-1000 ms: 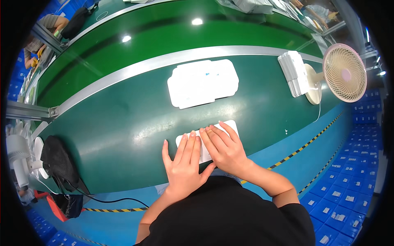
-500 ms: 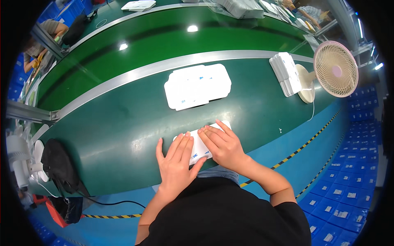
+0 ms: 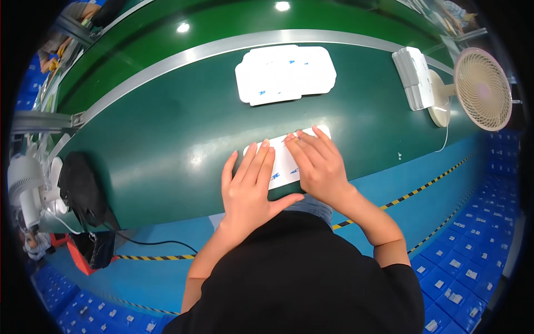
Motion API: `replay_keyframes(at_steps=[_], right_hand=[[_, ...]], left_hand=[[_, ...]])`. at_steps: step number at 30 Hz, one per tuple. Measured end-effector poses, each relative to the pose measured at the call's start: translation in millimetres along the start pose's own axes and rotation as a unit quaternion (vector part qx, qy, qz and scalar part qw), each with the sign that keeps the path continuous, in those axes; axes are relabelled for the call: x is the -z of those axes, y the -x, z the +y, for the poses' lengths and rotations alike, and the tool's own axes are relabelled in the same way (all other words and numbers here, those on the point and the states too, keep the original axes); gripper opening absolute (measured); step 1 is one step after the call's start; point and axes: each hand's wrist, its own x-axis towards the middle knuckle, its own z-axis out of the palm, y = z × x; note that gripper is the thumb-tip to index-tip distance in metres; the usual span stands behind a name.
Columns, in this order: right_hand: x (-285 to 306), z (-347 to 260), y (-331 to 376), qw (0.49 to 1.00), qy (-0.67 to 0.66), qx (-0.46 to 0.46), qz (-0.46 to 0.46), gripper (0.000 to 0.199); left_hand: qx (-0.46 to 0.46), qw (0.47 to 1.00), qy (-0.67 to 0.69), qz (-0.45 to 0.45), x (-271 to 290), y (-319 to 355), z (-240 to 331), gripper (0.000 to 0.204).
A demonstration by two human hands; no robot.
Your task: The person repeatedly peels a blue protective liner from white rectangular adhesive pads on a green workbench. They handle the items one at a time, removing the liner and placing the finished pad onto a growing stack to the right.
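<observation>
A flat white card piece (image 3: 285, 161) with small blue marks lies on the green table (image 3: 167, 139) near its front edge. My left hand (image 3: 248, 186) rests flat on its left part, fingers spread and pointing away from me. My right hand (image 3: 318, 164) presses flat on its right part, fingers pointing up-left. Both palms are down and neither hand grips anything. Farther back lies a stack of similar flat white die-cut sheets (image 3: 285, 74).
A pile of white pieces (image 3: 414, 78) stands at the right by a beige desk fan (image 3: 481, 89). A black bag (image 3: 80, 189) and a white fan (image 3: 25, 189) sit at the left edge. Blue crates (image 3: 473, 261) line the floor.
The view has shifted a little, so the table and sheets appear lower and to the right. My hands stay flat on the white piece; the left one has slid slightly along it.
</observation>
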Motion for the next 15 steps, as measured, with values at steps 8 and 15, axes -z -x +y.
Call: replay_keyframes(at_steps=[8, 15], right_hand=[[20, 4, 11, 0.997, -0.050, 0.004, -0.054, 0.040], [27, -12, 48, 0.992, -0.084, 0.040, -0.086, 0.044]], left_hand=[[-0.039, 0.997, -0.060, -0.002, 1, 3, -5, 0.084], [-0.053, 0.997, -0.030, -0.038, 13, 18, 1, 0.075]])
